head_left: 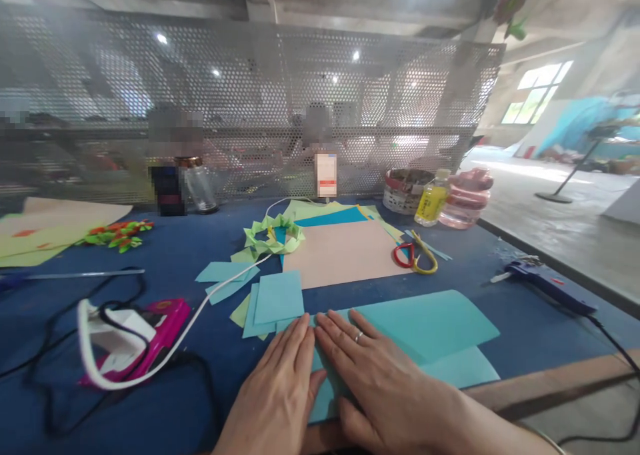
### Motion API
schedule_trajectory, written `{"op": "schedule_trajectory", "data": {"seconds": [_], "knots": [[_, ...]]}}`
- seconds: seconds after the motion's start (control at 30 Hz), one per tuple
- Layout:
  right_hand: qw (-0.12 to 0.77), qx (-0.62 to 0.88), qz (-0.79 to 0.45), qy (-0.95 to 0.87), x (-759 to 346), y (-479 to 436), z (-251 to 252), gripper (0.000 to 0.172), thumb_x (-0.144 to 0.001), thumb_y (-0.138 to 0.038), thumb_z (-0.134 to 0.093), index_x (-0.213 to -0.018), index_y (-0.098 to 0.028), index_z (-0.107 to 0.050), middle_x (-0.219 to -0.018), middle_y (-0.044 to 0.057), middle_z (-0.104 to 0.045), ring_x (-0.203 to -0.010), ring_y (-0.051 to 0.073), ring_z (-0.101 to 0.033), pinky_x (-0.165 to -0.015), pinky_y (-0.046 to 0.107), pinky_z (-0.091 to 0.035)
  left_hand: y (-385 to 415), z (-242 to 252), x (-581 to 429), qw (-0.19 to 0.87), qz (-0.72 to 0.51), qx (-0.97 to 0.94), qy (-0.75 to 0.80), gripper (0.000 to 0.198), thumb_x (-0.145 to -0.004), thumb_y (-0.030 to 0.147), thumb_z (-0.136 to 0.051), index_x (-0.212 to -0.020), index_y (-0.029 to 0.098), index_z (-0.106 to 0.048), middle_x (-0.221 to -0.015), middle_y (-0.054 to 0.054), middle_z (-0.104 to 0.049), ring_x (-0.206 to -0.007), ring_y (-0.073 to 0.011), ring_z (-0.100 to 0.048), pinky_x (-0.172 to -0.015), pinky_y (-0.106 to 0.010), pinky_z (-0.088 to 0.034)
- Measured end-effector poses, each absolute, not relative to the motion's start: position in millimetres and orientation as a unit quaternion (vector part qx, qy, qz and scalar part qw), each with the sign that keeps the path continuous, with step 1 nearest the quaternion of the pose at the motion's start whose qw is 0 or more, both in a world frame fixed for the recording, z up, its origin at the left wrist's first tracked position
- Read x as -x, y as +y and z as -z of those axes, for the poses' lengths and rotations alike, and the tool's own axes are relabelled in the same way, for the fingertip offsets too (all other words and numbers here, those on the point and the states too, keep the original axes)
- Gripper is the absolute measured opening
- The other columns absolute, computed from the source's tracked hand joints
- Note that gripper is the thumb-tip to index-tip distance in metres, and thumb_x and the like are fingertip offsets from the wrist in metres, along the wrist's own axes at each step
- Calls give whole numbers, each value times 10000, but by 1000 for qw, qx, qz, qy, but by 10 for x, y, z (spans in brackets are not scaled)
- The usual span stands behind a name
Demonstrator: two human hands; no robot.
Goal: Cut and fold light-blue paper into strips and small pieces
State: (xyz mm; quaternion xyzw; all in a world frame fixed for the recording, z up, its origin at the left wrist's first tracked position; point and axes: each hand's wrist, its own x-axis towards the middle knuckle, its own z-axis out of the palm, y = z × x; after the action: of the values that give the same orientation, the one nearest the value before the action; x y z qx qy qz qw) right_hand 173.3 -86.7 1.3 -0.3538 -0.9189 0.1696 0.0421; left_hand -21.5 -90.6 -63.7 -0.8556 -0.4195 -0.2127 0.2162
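A sheet of turquoise paper [425, 322] lies folded over at the front of the table, its right end curving up off the lower layer. My left hand [283, 375] rests on its left end, fingers stretched out. Beside it, my right hand [373, 368], with a ring on one finger, presses flat on the same paper, fingers extended. The two hands nearly meet at the fingertips. Just beyond the left hand is a small stack of light blue paper squares [280, 296]. A folded green paper ring [273, 235] sits farther back.
Scissors [417, 255] lie on a pink sheet [345, 252]. A glue gun [550, 285] is at right, its cord over the edge. A magenta box [170, 328] and cables occupy the left. At the back are a phone [327, 174], a basket [405, 192] and bottles [431, 202].
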Motion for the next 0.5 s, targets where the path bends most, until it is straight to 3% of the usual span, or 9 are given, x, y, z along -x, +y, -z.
{"op": "schedule_trajectory", "data": {"seconds": [0.2,0.5], "knots": [[65,345,-156,-923,-1756,-877,13,681,-939,-437,-393,-1493,-85,-210,-1542,151,-160,-1436,262,-130,-1182,453,-95,-879,680,257,247,229,853,-399,462,-965,347,-306,-1307,67,-442,-1276,-186,-607,-1165,-236,-590,-845,-310,-577],[72,433,-134,-889,-1742,-905,113,873,-890,-637,-385,-1472,-2,-240,-1524,210,-106,-1427,315,-56,-1182,442,-111,-842,793,324,256,201,863,-386,620,-952,381,-335,-1463,54,-207,-1300,-208,-577,-1158,-272,-589,-807,-333,-596]]}}
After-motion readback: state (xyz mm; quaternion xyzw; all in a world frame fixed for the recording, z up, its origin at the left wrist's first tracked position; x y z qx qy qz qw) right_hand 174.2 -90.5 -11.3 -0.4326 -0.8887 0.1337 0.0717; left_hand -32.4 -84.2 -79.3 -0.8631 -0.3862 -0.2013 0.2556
